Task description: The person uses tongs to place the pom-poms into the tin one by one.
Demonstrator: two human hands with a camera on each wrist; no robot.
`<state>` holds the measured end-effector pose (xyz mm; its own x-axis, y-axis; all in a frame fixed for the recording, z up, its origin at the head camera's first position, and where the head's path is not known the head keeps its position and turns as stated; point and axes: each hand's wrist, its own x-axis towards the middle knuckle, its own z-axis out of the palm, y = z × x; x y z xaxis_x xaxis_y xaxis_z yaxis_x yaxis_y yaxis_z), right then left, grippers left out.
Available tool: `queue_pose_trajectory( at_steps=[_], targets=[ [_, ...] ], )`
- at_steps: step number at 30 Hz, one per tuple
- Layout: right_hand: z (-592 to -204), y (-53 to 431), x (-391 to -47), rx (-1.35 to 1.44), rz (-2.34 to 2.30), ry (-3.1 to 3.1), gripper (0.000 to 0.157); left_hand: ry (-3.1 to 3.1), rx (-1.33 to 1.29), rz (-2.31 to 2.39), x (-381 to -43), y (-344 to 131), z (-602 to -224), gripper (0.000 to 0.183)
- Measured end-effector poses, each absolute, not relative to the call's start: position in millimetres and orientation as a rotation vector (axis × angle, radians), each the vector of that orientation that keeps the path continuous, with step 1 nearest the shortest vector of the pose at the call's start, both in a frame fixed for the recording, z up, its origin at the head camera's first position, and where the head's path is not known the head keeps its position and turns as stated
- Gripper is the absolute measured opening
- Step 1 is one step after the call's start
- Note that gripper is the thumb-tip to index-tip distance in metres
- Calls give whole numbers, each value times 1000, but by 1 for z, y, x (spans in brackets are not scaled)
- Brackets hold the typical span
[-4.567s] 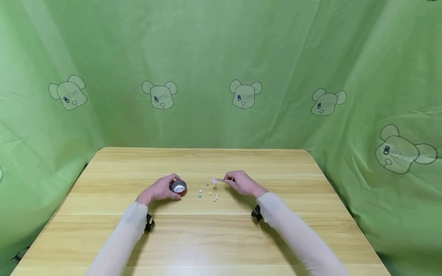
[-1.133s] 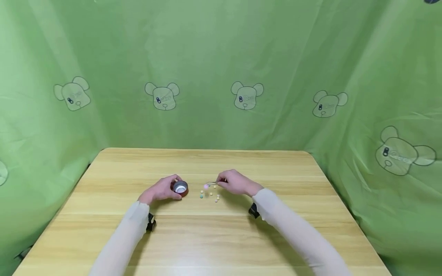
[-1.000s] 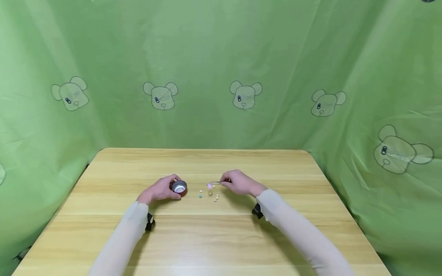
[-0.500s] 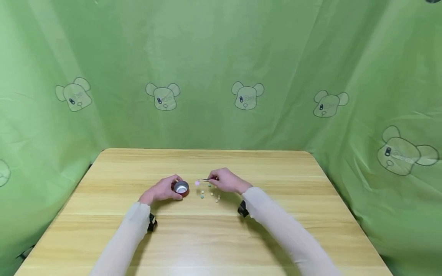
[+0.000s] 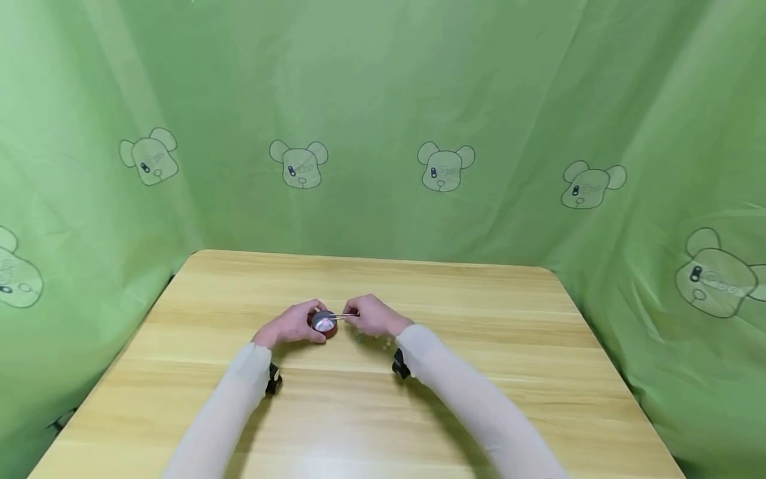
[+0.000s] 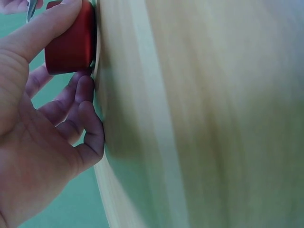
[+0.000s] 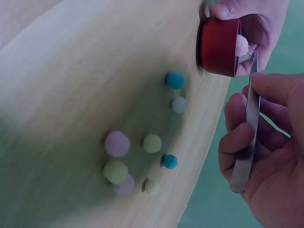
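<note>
Metal tweezers (image 7: 252, 114), pinched by right hand (image 5: 374, 316), have carried a round ball (image 7: 242, 46) to the cup (image 7: 218, 46) left hand (image 5: 294, 324) grips.

I see the right hand (image 7: 270, 147) gripping metal tweezers (image 7: 253, 104). Just beyond the grip, their tips sit beside a pale pink ball (image 7: 241, 45) at the mouth of a red cup (image 7: 217, 47), held by the left hand (image 7: 259, 23). Left of the grip, I count eight blue, pink-lilac and pale yellowish balls (image 7: 152, 143) on the wood table (image 7: 71, 71).
</note>
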<state>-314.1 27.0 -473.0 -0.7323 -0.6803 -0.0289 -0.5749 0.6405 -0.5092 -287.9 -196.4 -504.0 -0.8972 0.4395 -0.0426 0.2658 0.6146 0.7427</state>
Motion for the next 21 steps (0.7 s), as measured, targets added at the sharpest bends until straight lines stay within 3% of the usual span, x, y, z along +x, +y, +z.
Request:
queue_pose_trajectory(
  at_steps=[21],
  targets=[
    [-472,40,-315,-968,-687,2662,8,2621,568,1145,-288,-194,-502,53]
  ],
)
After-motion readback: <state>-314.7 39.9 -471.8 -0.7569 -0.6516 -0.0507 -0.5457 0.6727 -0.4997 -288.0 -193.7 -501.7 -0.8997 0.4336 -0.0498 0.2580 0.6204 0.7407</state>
